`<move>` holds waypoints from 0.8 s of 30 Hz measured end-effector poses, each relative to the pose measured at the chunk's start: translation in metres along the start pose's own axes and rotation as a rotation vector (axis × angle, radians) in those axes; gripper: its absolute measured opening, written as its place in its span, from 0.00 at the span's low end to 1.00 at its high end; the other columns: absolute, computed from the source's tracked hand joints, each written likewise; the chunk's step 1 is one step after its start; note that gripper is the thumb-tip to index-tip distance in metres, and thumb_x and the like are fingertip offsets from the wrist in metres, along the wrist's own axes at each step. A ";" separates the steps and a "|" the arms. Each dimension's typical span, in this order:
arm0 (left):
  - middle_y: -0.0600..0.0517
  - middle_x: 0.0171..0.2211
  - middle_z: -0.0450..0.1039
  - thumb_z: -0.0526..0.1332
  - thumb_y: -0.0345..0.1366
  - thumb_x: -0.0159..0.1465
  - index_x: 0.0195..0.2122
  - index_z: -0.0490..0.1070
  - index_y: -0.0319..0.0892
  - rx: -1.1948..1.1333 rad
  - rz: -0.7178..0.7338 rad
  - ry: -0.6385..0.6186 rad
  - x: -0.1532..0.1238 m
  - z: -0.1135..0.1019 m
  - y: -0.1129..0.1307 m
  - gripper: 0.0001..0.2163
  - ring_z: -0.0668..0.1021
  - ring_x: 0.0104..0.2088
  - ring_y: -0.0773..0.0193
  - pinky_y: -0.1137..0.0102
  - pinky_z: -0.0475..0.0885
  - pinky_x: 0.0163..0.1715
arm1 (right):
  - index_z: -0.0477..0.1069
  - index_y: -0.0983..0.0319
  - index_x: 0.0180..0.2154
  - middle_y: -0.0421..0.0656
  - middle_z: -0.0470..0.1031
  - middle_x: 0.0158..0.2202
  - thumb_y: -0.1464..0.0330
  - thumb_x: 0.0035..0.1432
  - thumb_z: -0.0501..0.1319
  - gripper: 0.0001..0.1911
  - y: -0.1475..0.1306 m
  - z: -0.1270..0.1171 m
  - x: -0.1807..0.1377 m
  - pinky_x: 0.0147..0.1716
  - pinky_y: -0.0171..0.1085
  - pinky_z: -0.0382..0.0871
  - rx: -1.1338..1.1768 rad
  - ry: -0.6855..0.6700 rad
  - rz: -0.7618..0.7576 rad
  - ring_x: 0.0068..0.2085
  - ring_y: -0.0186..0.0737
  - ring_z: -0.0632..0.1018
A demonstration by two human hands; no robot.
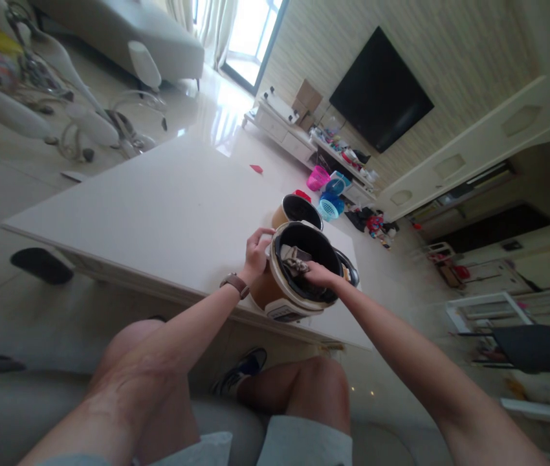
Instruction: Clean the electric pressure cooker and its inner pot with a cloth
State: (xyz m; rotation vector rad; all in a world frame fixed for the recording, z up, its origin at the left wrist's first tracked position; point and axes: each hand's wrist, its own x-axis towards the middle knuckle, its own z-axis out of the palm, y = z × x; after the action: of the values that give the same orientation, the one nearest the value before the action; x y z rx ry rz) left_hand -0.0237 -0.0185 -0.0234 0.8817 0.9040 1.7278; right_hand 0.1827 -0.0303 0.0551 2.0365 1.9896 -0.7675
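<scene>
An electric cooker (268,291) with a brown body, pale rim and dark inside stands on the white table, its open top tilted in my view. My left hand (256,254) grips the pale side handle at its rim. Inside the cooker, my right hand (321,275) is closed on a patterned cloth (295,260), which lies against the inner wall; some fingertips are hidden. Just beyond the cooker stands a separate inner pot (282,217), golden outside and dark within. A dark curved part (351,266) shows at the cooker's right side; whether it is attached, I cannot tell.
The white table (158,200) stretches away to the left. Past it, pink (318,178) and blue baskets (330,206) sit on the floor by a cluttered TV stand (294,144). White chairs (85,123) are at far left. My knees are below the table's near edge.
</scene>
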 end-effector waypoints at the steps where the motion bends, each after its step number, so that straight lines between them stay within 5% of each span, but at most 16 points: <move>1: 0.50 0.39 0.83 0.59 0.39 0.57 0.35 0.79 0.46 0.005 -0.002 0.000 0.000 0.000 0.000 0.10 0.80 0.46 0.52 0.59 0.72 0.55 | 0.82 0.62 0.43 0.47 0.87 0.45 0.74 0.53 0.65 0.14 -0.001 0.002 0.001 0.53 0.41 0.76 0.178 0.061 0.019 0.49 0.51 0.85; 5: 0.51 0.39 0.83 0.59 0.38 0.57 0.35 0.78 0.46 0.025 -0.015 -0.007 0.001 0.000 0.000 0.09 0.80 0.47 0.52 0.59 0.72 0.56 | 0.77 0.63 0.45 0.44 0.84 0.35 0.71 0.55 0.63 0.15 -0.026 0.011 0.009 0.44 0.42 0.81 0.777 0.279 0.102 0.37 0.44 0.84; 10: 0.50 0.39 0.82 0.58 0.37 0.56 0.35 0.78 0.45 0.039 -0.009 0.004 0.003 0.000 -0.001 0.10 0.80 0.46 0.53 0.60 0.72 0.56 | 0.75 0.61 0.46 0.43 0.83 0.37 0.70 0.55 0.64 0.15 -0.075 0.018 0.007 0.44 0.41 0.81 1.060 0.389 0.053 0.38 0.42 0.83; 14: 0.51 0.37 0.82 0.58 0.37 0.54 0.34 0.78 0.45 0.040 -0.025 0.008 0.003 0.001 0.000 0.10 0.80 0.43 0.54 0.61 0.73 0.53 | 0.78 0.62 0.39 0.41 0.82 0.36 0.69 0.49 0.67 0.12 -0.072 0.020 -0.016 0.49 0.42 0.77 0.774 0.367 -0.096 0.40 0.43 0.81; 18: 0.51 0.37 0.82 0.58 0.37 0.55 0.34 0.78 0.45 0.041 -0.041 0.005 0.002 0.003 0.003 0.10 0.80 0.45 0.53 0.61 0.73 0.54 | 0.78 0.63 0.33 0.39 0.79 0.30 0.69 0.47 0.66 0.08 -0.036 0.005 -0.049 0.44 0.40 0.74 0.450 0.100 -0.226 0.36 0.42 0.78; 21: 0.50 0.38 0.82 0.58 0.37 0.55 0.33 0.78 0.46 0.044 -0.039 0.025 0.001 0.004 0.004 0.10 0.80 0.45 0.53 0.60 0.73 0.55 | 0.79 0.62 0.31 0.40 0.78 0.28 0.73 0.51 0.62 0.06 -0.016 -0.020 -0.069 0.38 0.36 0.70 0.010 -0.154 -0.268 0.34 0.40 0.77; 24: 0.50 0.38 0.82 0.58 0.37 0.54 0.33 0.78 0.46 0.054 -0.039 0.024 0.000 0.003 0.003 0.10 0.80 0.45 0.53 0.59 0.72 0.55 | 0.83 0.61 0.35 0.46 0.84 0.35 0.77 0.51 0.63 0.12 -0.013 -0.042 -0.075 0.40 0.39 0.71 -0.525 -0.229 -0.238 0.39 0.46 0.81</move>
State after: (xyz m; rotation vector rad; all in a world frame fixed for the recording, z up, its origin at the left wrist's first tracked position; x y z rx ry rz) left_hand -0.0228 -0.0185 -0.0189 0.8742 0.9820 1.6904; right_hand 0.1822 -0.0748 0.1297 1.3758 2.0451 -0.4270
